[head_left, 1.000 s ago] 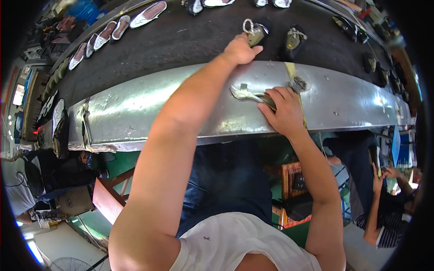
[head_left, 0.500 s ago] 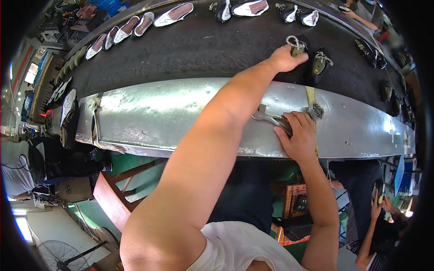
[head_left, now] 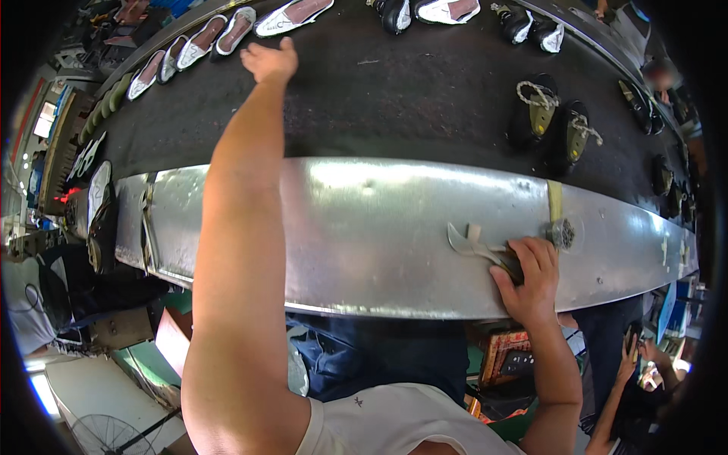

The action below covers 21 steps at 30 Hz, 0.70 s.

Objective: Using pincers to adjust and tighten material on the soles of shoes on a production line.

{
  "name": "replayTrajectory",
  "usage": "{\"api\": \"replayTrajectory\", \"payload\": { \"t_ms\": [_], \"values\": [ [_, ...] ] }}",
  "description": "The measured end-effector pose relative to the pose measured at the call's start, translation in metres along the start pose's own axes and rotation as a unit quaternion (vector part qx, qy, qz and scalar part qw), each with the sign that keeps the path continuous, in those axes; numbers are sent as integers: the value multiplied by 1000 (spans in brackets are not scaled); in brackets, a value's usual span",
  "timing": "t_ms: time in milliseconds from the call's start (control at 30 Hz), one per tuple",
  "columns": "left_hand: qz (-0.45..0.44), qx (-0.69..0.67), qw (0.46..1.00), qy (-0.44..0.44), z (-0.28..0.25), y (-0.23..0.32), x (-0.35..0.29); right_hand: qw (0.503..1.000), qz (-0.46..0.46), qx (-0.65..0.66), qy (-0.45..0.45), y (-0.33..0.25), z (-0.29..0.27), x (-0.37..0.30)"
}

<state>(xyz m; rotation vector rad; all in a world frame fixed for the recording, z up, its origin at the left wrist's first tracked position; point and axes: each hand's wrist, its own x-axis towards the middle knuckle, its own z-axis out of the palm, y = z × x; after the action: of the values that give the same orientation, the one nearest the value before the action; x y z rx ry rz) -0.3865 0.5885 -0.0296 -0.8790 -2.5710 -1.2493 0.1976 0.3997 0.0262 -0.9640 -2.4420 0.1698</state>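
My left hand reaches far forward over the dark belt, fingers apart and holding nothing. Just beyond it lie a long white shoe piece with a pinkish middle and a smaller white shoe piece. Resting on the metal ledge, my right hand is closed around the dark handles of a pair of pincers, whose curved metal jaws point left. Beside its fingers stands a small clear cup of grey bits, probably tacks. Two black laced shoes sit on the belt ahead of that hand.
The silver metal ledge runs across in front of me, below the dark belt. More black shoes stand at the right, and white shoe pieces at the far left. A co-worker's hands show at the lower right.
My left hand has let go of the black laced shoe and swung left to the white shoe pieces. My right hand keeps its hold on the pincers. The view has shifted slightly.
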Motion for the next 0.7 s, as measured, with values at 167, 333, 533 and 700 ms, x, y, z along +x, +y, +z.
{"api": "replayTrajectory", "payload": {
  "t_ms": [167,333,533,700],
  "values": [
    [29,25,999,8,16,-28,86,999,11,-3,-35,0,3,6],
    [37,-52,997,-51,44,-18,125,999,17,4,-49,4,6,8],
    [60,305,939,-146,0,4,139,997,29,-13,-70,2,8,10],
    [25,278,955,-104,-25,-82,179,996,36,-24,-78,-4,10,16]
  ]
}}
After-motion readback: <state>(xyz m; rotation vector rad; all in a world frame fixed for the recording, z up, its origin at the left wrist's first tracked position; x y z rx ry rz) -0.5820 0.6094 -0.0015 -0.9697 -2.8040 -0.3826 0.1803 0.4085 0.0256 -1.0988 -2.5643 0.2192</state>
